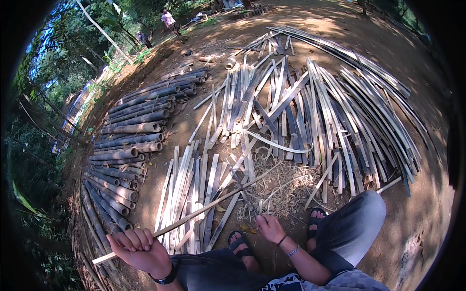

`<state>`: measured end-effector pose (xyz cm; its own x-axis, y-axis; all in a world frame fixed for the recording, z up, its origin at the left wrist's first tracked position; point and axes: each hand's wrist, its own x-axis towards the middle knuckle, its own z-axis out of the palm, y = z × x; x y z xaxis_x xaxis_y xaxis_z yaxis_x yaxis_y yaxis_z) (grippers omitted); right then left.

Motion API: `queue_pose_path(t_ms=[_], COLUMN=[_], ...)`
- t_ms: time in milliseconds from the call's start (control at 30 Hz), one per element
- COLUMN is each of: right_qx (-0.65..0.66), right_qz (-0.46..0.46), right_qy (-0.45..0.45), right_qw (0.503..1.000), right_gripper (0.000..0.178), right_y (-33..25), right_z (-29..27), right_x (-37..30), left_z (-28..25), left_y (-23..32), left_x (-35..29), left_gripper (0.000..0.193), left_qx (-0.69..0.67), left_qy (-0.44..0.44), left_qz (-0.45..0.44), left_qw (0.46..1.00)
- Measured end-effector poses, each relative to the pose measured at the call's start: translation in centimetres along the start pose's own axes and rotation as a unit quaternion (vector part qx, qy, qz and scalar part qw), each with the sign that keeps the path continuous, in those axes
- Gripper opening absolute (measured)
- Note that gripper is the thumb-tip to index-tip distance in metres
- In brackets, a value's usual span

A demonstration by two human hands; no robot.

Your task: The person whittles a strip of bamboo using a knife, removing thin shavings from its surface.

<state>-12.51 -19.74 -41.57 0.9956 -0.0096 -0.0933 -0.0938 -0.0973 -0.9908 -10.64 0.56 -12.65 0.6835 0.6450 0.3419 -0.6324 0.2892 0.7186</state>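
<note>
My left hand (141,251) is closed around a long pale bamboo strip (194,213) near its lower left end. The strip slants up to the right, over the ground in front of me. In my right hand (273,230) is a long, narrow-bladed knife (248,200), its dark blade pointing up and to the left. Blade and strip cross at about the middle of the view; I cannot tell whether they touch. Curly bamboo shavings (291,191) lie heaped on the ground just beyond my right hand.
Split bamboo strips (335,116) are spread ahead and to the right, with a smaller pile (179,186) near my left hand. Round bamboo poles (133,128) lie stacked at left. My sandalled feet (241,244) flank the shavings. Two people (170,22) are far off at upper left.
</note>
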Motion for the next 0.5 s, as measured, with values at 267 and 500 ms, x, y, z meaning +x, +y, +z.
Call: queue_pose_path(t_ms=[267,500], right_qx=[-0.053,0.165], right_qz=[-0.095,0.128], right_qy=[-0.023,-0.026], right_qw=[0.994,0.978], right_gripper=[0.043,0.049], right_y=[-4.1,-1.9], right_z=[0.7,1.1], right_x=[-3.0,-2.1], left_z=[-0.2,-0.2], left_y=[0.5,0.6], left_x=[-0.6,-1.3], left_gripper=[0.048,0.048], left_qx=[-0.036,-0.028], left_qy=[-0.047,-0.029], left_qz=[-0.002,-0.001], left_qw=[0.998,0.999])
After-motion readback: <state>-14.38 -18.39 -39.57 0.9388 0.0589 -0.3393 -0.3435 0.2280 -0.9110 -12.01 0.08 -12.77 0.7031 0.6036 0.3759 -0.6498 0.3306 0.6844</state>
